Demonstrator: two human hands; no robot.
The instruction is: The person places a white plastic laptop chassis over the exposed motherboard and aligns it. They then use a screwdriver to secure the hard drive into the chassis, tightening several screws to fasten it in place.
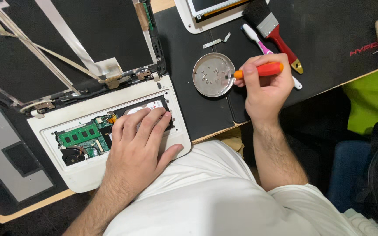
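Black desk mat [206, 109], opened laptop [106, 144], screw dish [213, 75]

Orange-handled screwdriver [259, 70] tip over round screw dish [213, 74].

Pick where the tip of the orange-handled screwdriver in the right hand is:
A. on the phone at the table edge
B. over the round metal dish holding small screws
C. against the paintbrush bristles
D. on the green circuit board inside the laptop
B: the right hand holds the screwdriver with its tip over the round metal dish of screws, away from the laptop.
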